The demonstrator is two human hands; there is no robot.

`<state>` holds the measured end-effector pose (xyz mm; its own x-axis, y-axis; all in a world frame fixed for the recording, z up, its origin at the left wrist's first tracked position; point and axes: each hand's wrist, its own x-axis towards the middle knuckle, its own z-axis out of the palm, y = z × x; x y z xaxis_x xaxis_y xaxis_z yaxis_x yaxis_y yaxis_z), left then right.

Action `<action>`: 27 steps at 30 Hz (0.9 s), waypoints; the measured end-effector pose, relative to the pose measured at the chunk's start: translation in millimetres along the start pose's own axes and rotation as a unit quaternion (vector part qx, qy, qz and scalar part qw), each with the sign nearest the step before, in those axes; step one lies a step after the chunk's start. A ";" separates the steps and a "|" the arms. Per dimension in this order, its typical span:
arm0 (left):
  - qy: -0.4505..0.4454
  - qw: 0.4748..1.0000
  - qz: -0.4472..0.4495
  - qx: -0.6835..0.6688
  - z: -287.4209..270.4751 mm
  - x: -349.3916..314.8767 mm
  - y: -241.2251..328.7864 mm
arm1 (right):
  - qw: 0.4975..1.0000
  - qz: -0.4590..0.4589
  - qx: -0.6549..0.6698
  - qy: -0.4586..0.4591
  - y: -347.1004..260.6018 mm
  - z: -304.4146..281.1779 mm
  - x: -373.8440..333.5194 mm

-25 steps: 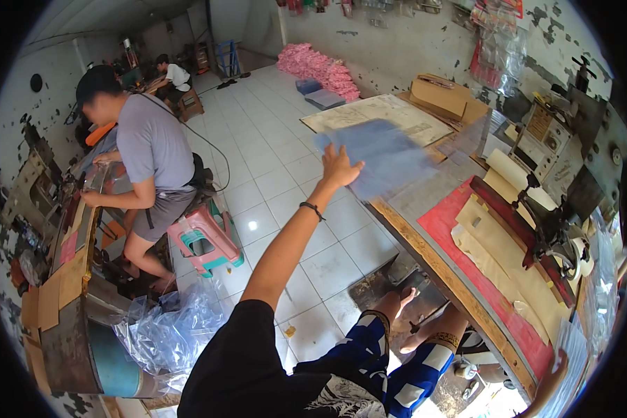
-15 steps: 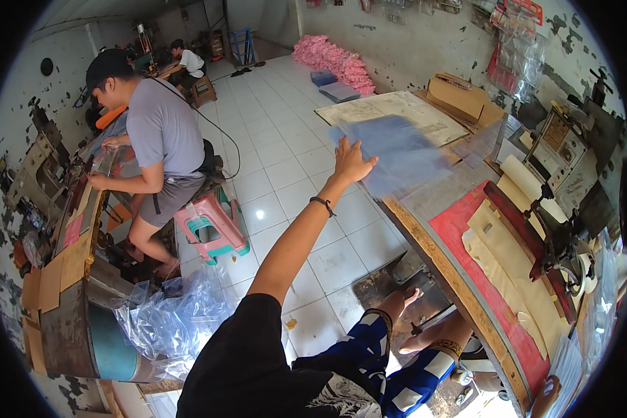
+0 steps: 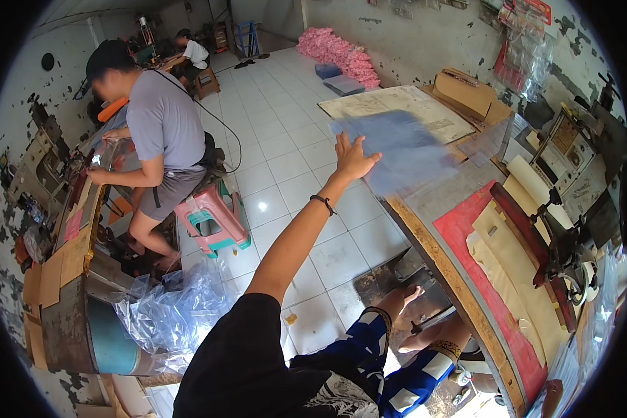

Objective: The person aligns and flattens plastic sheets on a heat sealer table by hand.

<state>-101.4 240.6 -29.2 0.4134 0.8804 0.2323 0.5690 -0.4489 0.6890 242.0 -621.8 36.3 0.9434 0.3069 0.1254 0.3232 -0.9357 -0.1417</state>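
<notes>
My left hand (image 3: 355,160) reaches far out, palm down, fingers and thumb spread, at the near left edge of a stack of bluish clear plastic sheets (image 3: 404,150). Its fingertips seem to rest on that edge. The sheets lie on the worktable's far part, partly over a pale board (image 3: 428,111). Only a dark sliver of my right hand (image 3: 552,398) shows at the lower right rim. It is beside a pile of clear plastic strips (image 3: 568,362), and its fingers cannot be made out.
A press machine (image 3: 561,244) with a dark red bar stands over a red mat (image 3: 467,233) on the right. An open cardboard box (image 3: 467,94) sits behind. Leftward, a co-worker (image 3: 164,125) sits on a plastic stool (image 3: 212,219), near bundled clear plastic (image 3: 177,306).
The view has shifted slightly. My left hand stays at the edge of the sheets with its fingers spread. At the rim, my right hand shows a little differently.
</notes>
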 end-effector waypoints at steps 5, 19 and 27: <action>-0.016 1.000 -0.008 0.023 -3.9 4.7 -1.5 | 0.988 -0.031 0.100 -0.109 32.7 10.2 53.7; 0.181 0.932 0.301 -0.089 20.6 -118.6 127.0 | 0.988 -0.149 -0.031 0.034 -36.1 14.3 62.5; -0.104 0.707 0.635 -0.293 88.7 -269.2 299.2 | 0.991 -0.123 0.013 0.042 -79.3 0.8 52.2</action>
<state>20.5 -144.3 53.6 0.4563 -0.2457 0.8553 -0.7225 -0.6633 0.1949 265.7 -531.5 53.3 0.8265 0.5089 0.2404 0.5458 -0.8290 -0.1217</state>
